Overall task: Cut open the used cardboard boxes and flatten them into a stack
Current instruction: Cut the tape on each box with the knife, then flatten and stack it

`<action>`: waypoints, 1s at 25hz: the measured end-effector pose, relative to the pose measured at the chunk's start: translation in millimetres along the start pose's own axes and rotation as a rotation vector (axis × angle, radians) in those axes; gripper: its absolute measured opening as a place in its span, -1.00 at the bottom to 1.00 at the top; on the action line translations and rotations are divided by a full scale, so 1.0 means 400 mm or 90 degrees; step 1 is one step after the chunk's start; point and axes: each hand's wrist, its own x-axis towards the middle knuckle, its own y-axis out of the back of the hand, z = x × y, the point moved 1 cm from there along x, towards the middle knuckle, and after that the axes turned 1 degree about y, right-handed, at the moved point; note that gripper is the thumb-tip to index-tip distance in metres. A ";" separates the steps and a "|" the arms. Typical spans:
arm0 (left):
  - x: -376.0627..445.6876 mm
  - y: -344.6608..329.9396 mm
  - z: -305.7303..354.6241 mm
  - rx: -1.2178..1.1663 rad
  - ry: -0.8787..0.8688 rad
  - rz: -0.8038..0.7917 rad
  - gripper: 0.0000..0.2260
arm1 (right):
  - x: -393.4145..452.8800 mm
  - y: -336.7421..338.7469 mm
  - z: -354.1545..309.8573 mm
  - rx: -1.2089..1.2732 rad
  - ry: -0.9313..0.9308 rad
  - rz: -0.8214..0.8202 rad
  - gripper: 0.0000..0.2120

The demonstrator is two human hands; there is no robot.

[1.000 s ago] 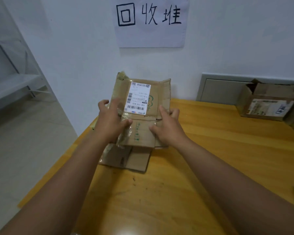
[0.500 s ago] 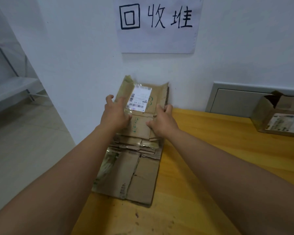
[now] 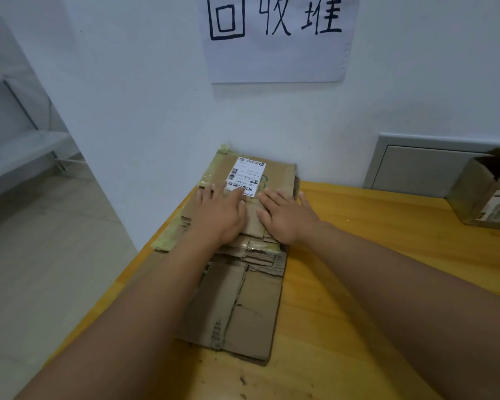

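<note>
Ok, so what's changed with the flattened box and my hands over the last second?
The flattened box with the shipping label went from being held up above the table, gripped at its sides, down onto the cardboard stack by the wall. The left hand and right hand let go of their grip and now press flat on it. The open box at the right stayed put.

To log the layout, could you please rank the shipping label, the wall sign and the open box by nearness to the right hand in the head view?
1. Shipping label, just beyond the right hand.
2. Open box, far right.
3. Wall sign, high above.
</note>
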 end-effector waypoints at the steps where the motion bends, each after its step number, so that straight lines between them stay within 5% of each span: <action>1: -0.017 -0.007 0.015 -0.013 0.021 -0.021 -0.56 | 0.002 0.001 0.001 0.006 -0.004 -0.005 -0.45; 7: -0.057 -0.031 0.030 -0.005 0.048 -0.131 -0.47 | 0.006 0.003 -0.008 0.029 -0.024 -0.028 -0.46; 12: -0.046 0.006 0.039 0.004 0.066 -0.252 -0.38 | -0.052 0.031 -0.036 -0.005 -0.019 0.052 -0.48; 20: -0.151 0.081 0.193 -0.028 -0.021 0.024 -0.51 | -0.281 0.099 0.074 0.053 -0.053 0.135 -0.45; 25: -0.234 0.139 0.334 -0.042 -0.092 0.082 -0.53 | -0.450 0.158 0.178 0.044 -0.108 0.194 -0.44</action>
